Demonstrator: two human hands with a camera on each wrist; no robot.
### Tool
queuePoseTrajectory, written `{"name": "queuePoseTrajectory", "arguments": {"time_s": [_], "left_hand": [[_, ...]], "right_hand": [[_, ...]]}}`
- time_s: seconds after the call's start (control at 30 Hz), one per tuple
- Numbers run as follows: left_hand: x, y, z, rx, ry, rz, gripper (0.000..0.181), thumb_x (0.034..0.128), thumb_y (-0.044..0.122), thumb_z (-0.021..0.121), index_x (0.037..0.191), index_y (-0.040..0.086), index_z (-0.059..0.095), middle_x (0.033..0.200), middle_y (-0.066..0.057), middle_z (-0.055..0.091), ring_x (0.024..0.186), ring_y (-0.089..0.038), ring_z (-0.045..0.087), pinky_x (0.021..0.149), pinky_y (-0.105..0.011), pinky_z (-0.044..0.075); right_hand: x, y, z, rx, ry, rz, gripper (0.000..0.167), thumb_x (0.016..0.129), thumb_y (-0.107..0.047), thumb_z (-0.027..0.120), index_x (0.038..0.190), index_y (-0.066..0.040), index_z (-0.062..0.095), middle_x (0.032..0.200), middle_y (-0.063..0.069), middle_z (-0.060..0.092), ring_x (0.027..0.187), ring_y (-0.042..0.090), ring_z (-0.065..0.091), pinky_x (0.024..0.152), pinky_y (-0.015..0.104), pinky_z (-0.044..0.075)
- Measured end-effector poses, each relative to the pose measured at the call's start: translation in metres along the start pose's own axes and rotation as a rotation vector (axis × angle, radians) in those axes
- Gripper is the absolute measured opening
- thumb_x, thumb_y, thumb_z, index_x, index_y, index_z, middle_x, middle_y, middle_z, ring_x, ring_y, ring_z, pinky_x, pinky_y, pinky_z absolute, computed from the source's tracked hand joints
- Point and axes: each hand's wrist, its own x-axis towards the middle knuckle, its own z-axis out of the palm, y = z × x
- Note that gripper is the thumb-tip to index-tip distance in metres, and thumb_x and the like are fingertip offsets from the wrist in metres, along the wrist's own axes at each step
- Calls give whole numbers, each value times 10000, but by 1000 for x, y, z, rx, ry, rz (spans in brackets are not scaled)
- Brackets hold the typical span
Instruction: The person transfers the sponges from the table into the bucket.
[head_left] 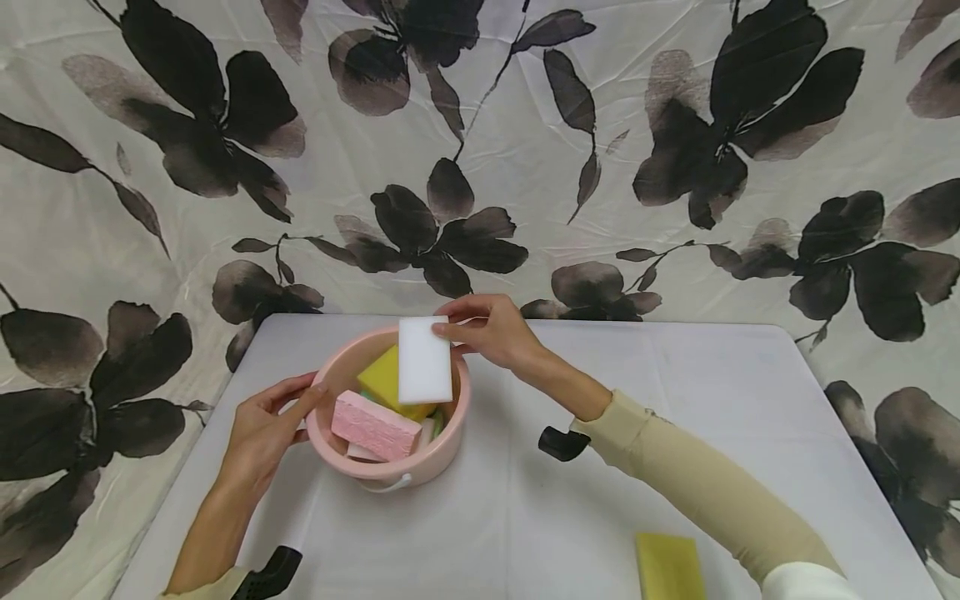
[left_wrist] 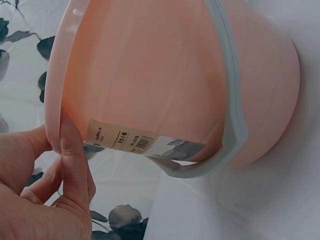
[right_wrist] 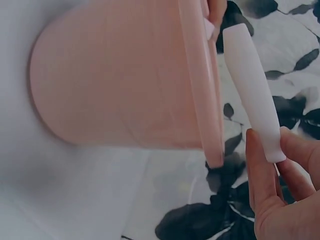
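A pink bucket (head_left: pixel 442 462) stands on the white table, left of the middle. My left hand (head_left: pixel 264 429) pinches its rim on the left side, thumb and fingers on either side of the edge, as the left wrist view also shows. Over the bucket's mouth, my right hand (head_left: pixel 491 329) holds a white sponge (head_left: pixel 424 360) by its upper right edge. In the right wrist view that white sponge (right_wrist: pixel 252 85) appears edge-on, apart from the rim. Inside the bucket lie a pink sponge (head_left: pixel 377 425), a yellow sponge (head_left: pixel 380 377) and other pieces partly hidden beneath them.
Another yellow sponge (head_left: pixel 670 567) lies on the white table (head_left: pixel 570 517) near the front, beside the right forearm. The bucket's pale handle (left_wrist: pixel 232 90) hangs down its outer side. A floral cloth (head_left: pixel 442 225) rises behind the table's back edge.
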Motion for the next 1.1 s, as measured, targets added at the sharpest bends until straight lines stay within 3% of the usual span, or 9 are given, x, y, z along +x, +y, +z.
{"name": "queuePoseTrajectory", "arguments": {"time_s": [0.3,0.57,0.77,1.1], "left_hand": [[0,-1,3,-11,-14,8,647,983,440,683,1492,71,529,1486,-146,502,892,10,621,727,-198,586],[0,0,2,-1,-10,23,661,983,457,678,1490,61,528,1479,-154,505,886,18,625,731,-204,590],[1,-1,2,-2,-8,29,669,972,474,686,1477,60,541,1456,-141,519,904,15,621,733,-213,595],[1,-3,0,8,-7,12,666,972,478,685,1481,75,538,1468,-132,517,899,-5,622,725,-210,589]], "right_hand": [[12,6,23,-120,-23,-29,232,915,-129,795,1118,-22,759,1018,103,722,846,196,700,781,276,613],[19,9,38,-324,-3,-195,220,933,-139,777,1122,-27,763,1052,95,744,912,191,689,824,188,564],[15,6,45,-444,-38,-299,223,934,-100,769,1126,11,746,1065,125,745,950,219,701,864,222,574],[3,5,27,-402,-67,-300,154,978,-130,715,1093,-28,727,1004,65,714,930,170,651,862,189,545]]}}
